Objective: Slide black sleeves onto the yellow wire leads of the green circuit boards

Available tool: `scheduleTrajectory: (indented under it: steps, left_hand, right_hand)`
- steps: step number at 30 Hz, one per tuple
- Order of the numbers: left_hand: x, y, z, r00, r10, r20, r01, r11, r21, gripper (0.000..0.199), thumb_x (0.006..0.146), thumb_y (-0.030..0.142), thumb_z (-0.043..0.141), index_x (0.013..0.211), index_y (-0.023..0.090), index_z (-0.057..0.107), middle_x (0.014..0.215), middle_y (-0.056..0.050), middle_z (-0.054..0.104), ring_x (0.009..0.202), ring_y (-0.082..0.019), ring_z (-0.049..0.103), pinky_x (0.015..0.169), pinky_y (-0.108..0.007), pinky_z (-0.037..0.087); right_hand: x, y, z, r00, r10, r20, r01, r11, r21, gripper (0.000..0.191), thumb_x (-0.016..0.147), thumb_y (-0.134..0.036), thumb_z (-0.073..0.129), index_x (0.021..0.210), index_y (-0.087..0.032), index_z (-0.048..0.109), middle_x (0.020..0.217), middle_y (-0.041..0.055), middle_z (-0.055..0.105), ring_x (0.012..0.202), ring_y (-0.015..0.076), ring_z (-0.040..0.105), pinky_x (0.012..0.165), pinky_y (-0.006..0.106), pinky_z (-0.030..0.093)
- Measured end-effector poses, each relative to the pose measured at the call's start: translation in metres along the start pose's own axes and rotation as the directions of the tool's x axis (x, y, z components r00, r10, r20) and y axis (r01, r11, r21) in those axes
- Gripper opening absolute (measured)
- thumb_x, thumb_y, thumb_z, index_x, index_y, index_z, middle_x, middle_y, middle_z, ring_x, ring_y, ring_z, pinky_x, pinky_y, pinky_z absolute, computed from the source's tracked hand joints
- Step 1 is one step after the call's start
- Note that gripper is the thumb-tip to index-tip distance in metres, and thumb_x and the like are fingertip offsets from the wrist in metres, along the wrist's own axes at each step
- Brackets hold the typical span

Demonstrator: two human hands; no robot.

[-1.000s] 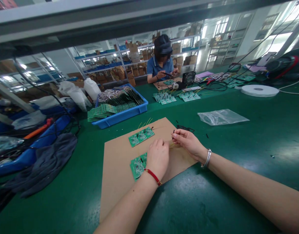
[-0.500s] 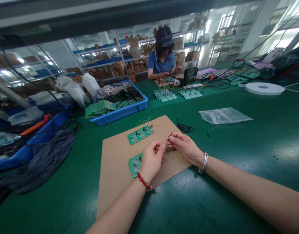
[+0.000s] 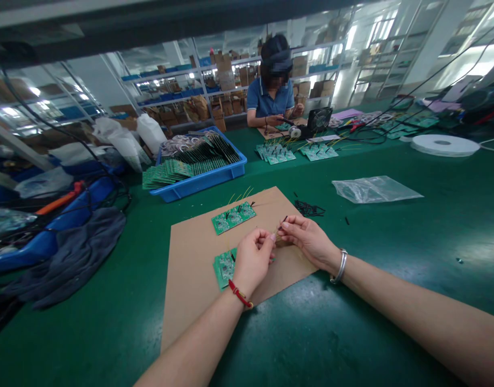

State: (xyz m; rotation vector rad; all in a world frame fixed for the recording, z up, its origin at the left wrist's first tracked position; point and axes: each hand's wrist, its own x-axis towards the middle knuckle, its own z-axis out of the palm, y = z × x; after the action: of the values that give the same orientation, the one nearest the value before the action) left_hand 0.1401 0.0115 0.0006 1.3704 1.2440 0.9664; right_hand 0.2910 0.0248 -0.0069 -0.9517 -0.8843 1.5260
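My left hand (image 3: 255, 257) is closed in a pinch on a thin yellow wire, over the right part of a green circuit board (image 3: 226, 267) that it partly hides. Close beside it, my right hand (image 3: 308, 239) pinches a short piece of black tubing (image 3: 284, 220) between thumb and forefinger, at the wire's end. Whether the wire is inside the tubing is too small to tell. Another circuit board strip (image 3: 234, 217) with black tubing pieces and yellow wires lies farther back on the cardboard sheet (image 3: 190, 252).
Loose black tubing pieces (image 3: 309, 209) lie right of the cardboard. Behind are a blue tray (image 3: 202, 185) of circuit boards, a clear plastic bag (image 3: 376, 190) and a white reel (image 3: 445, 145). A co-worker (image 3: 271, 97) sits across the bench near a small fan (image 3: 319, 119).
The view has shifted slightly. Both hands keep their pinches close together, with little visible movement over the board.
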Motion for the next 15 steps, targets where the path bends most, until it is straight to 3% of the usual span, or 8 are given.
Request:
scheduleTrajectory:
  steps: [15]
  left_hand:
    - [0.0015, -0.0021, -0.0004, 1.000, 0.003, 0.016, -0.001, 0.994, -0.114, 0.012, 0.082, 0.026, 0.058, 0.080, 0.014, 0.055, 0.064, -0.001, 0.061, 0.053, -0.010, 0.060, 0.051, -0.019, 0.050]
  right_hand:
    - [-0.0017, 0.0046, 0.0020, 0.998, -0.027, 0.060, 0.034, 0.993, -0.113, 0.024, 0.066, -0.032, 0.078, 0.077, -0.018, 0.062, 0.071, -0.0020, 0.065, 0.063, 0.0094, 0.061, 0.065, 0.025, 0.050]
